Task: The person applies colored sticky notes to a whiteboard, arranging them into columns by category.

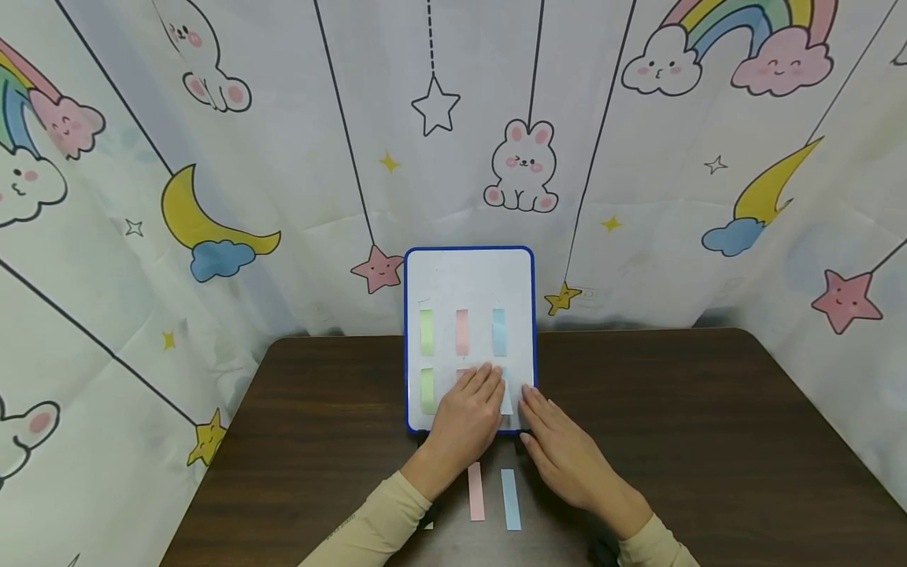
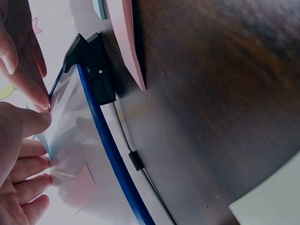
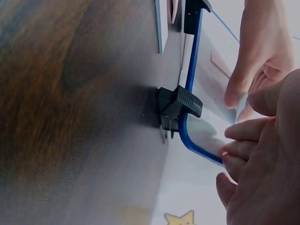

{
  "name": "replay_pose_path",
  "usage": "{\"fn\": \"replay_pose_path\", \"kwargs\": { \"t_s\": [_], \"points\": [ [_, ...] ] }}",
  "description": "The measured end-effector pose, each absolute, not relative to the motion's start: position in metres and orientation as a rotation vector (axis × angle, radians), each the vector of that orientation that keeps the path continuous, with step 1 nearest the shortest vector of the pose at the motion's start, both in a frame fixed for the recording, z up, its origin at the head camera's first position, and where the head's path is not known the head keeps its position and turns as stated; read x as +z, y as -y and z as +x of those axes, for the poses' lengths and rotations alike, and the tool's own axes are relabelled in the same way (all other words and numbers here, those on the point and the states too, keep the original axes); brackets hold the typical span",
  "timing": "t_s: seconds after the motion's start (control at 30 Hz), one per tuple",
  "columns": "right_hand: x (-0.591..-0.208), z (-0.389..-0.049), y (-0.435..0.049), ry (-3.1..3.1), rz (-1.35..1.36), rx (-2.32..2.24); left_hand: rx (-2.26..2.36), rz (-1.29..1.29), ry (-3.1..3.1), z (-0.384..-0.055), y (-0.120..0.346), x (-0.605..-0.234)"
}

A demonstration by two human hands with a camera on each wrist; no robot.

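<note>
A whiteboard (image 1: 468,276) with a blue frame stands at the back of the table. Its upper row has a green strip (image 1: 427,332), a pink strip (image 1: 462,332) and a blue strip (image 1: 499,332). Below them are another green strip (image 1: 427,391), a pink one mostly covered by my left hand, and a lower blue strip (image 1: 506,403). My left hand (image 1: 471,409) lies over the board's lower part, its extended fingers pressing at that blue strip. With straight fingers, my right hand (image 1: 567,449) touches the board's lower right edge and holds nothing.
Black clips (image 3: 180,103) of a stand hold the board's bottom edge. On the dark table (image 1: 708,425) in front lie pink strips (image 1: 476,492) and blue strips (image 1: 511,500); a green piece (image 1: 428,525) is mostly under my left arm. A patterned curtain (image 1: 453,181) surrounds the table.
</note>
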State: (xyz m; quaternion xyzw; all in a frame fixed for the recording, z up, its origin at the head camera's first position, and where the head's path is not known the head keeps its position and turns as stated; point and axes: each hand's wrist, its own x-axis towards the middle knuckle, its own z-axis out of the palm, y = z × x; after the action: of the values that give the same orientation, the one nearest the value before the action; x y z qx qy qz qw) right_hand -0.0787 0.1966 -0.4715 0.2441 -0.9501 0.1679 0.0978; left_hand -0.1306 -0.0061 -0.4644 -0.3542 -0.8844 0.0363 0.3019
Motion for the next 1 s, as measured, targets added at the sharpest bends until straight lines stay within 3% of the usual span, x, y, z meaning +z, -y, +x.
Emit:
{"fn": "replay_pose_path", "kwargs": {
  "t_s": [1.0],
  "points": [
    [-0.472, -0.077, -0.195, 2.763, 0.738, 0.503, 0.116, -0.994, 2.391, -0.115, 0.009, -0.468]
  ]
}}
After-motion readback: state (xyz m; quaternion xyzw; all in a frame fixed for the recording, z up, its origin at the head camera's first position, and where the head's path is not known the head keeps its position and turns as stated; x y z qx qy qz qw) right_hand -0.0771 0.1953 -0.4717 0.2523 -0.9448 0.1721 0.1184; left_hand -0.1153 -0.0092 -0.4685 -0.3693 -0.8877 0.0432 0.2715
